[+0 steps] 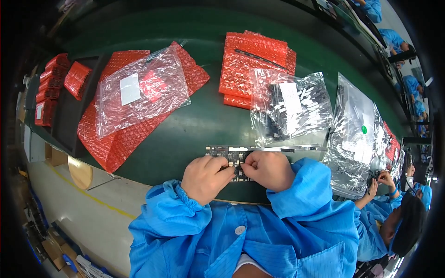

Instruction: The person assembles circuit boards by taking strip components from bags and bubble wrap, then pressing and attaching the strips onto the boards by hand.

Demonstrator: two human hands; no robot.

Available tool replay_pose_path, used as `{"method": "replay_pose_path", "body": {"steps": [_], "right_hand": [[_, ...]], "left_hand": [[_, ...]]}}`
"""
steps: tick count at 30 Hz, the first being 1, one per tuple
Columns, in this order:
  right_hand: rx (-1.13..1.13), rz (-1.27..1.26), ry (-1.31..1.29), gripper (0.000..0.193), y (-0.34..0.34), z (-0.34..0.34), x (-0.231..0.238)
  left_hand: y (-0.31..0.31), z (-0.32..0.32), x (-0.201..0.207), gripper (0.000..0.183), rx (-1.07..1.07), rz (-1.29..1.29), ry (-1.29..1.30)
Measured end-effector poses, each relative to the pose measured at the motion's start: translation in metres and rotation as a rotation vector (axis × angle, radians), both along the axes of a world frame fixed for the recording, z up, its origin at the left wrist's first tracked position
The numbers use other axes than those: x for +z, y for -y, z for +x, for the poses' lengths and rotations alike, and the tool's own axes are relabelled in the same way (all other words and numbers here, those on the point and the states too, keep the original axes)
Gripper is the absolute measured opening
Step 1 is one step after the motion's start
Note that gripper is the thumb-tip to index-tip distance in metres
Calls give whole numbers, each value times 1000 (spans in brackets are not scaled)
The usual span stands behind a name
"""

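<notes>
A dark circuit board [236,157] with small pale parts lies on the green table near its front edge, between my hands. My left hand [207,178] is closed over the board's left part, its thumb and forefinger drawn together. From the right, my right hand [270,170] pinches at the board's middle, thumb against fingertips. Whatever sits between the fingertips is too small or hidden to name. Just behind the board lies a long, thin, dark and silvery strip-like piece [280,149].
A clear bag of black and white parts [292,106] lies behind my right hand. Red bubble wrap [232,69] is beyond it, more with a clear bag [157,88] at left. A black tray [74,111] holds red packets. Another clear bag [350,139] and a co-worker [382,222] are right.
</notes>
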State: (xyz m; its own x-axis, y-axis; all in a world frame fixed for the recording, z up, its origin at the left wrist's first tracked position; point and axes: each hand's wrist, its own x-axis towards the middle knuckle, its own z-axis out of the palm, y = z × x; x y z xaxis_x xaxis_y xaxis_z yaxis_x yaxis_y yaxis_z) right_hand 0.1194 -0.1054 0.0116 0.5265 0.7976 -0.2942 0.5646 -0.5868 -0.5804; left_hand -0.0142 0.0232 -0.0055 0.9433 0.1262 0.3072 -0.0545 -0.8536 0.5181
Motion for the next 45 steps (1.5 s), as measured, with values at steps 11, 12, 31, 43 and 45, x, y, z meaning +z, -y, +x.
{"method": "replay_pose_path", "body": {"steps": [11,12,31,43,45], "right_hand": [[-16,8,40,13,-2,-3,2],[-21,11,39,13,-3,-3,2],[26,-39,38,14,-6,1,4],[67,-54,15,17,-6,3,3],[48,-99,0,16,-7,2,9]], "left_hand": [[-1,-1,-1,19,-42,72,-43],[-1,-1,-1,20,-42,80,-39],[-1,1,0,19,-39,105,-37],[2,-1,0,21,-46,155,-21],[2,-2,1,21,-45,163,-18]]}}
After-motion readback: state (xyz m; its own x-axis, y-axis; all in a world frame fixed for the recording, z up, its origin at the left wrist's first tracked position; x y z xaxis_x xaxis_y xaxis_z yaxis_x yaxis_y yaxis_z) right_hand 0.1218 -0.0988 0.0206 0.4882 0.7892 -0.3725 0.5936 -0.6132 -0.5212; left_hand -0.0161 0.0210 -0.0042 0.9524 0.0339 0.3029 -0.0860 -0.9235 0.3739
